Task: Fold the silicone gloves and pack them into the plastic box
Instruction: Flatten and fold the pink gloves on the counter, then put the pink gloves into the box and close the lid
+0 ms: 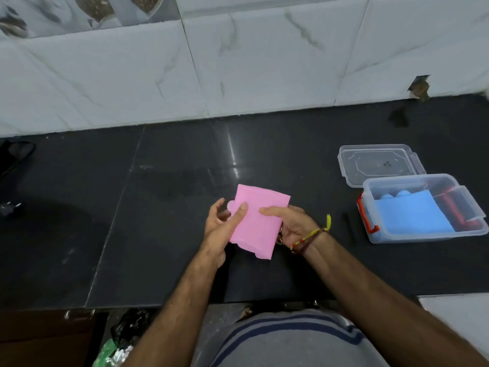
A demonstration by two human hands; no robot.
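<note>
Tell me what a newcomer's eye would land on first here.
First, the pink glove, folded flat and held in both hands, left hand and right hand, above the middle of the dark counter. Next, the clear plastic box at the right with a blue glove inside it, its lid lying just behind it.

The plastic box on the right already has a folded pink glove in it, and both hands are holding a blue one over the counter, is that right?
The colours are swapped. In the head view the plastic box holds a folded blue glove, and the left hand and right hand hold the pink glove over the counter.
</note>
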